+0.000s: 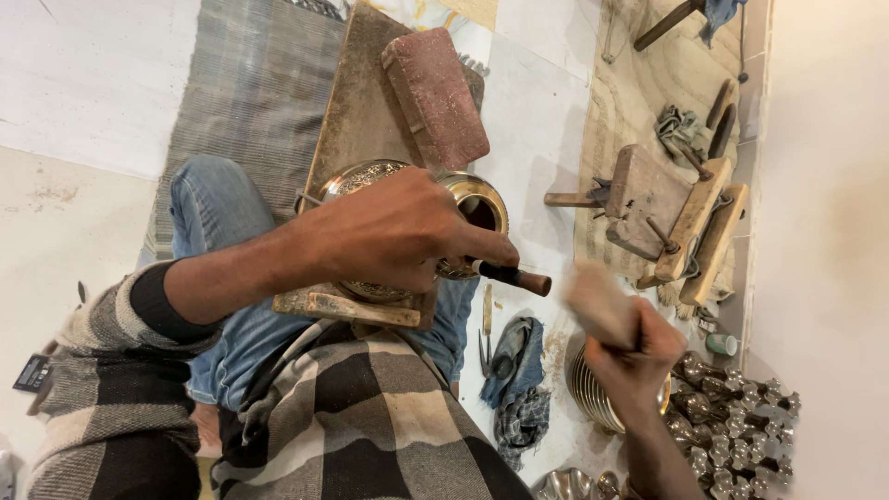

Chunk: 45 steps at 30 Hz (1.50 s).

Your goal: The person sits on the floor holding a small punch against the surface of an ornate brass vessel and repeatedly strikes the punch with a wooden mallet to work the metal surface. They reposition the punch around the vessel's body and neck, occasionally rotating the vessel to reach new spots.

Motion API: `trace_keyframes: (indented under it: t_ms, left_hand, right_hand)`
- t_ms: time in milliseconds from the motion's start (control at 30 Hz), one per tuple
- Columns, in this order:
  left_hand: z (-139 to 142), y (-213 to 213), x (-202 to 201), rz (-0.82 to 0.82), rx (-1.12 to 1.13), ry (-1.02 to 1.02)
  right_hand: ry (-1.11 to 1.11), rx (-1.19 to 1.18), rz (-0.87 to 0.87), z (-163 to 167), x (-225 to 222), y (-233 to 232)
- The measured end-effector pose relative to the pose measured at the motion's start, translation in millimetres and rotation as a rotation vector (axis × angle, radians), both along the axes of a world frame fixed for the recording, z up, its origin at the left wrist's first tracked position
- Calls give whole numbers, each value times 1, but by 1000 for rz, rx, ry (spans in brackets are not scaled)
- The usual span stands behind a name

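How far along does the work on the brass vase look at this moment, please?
Done: part of the vase already shows engraved pattern. In hand: left hand steadies the vase and a chisel on the board; right hand holds a blurred mallet. Left: cannot tell how much surface remains.

Shiny engraved brass vase (472, 199), rough wood board (356, 102), matt brick (435, 93)

I see the brass vessel (468, 208) lying on the wooden board (356, 111) across the lap, a brick (435, 93) behind it, stacked plates (593, 393) to its right.
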<state>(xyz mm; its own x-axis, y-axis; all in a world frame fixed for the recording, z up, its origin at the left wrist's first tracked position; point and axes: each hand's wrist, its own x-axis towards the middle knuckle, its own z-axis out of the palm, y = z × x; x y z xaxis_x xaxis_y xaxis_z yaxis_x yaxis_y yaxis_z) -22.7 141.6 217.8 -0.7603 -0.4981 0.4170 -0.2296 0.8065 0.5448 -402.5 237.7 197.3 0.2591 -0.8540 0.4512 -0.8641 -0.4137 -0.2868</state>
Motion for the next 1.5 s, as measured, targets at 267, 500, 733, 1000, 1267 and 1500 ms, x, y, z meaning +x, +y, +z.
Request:
trace_keyframes:
  t_ms: [267,500,733,1000,1267,1500]
  left_hand:
    - [-28,6,8,45,-123,253]
    - [-53,9,8,69,-253,357]
    - [-38,1,11,-51,-97,240]
    - [-12,-18,8,-90,47,115]
    - [-9,-25,9,-176,-78,92]
    - [-21,-16,12,-79,-46,135]
  right_hand:
    - [-145,90,153,22,20,-4]
    - [265,-139,63,46,27,3]
    - [186,-288,117,37,24,2]
    - [-148,38,81,21,24,3]
    - [-143,-20,31,18,38,-1]
    - [-43,-76,72,32,35,1]
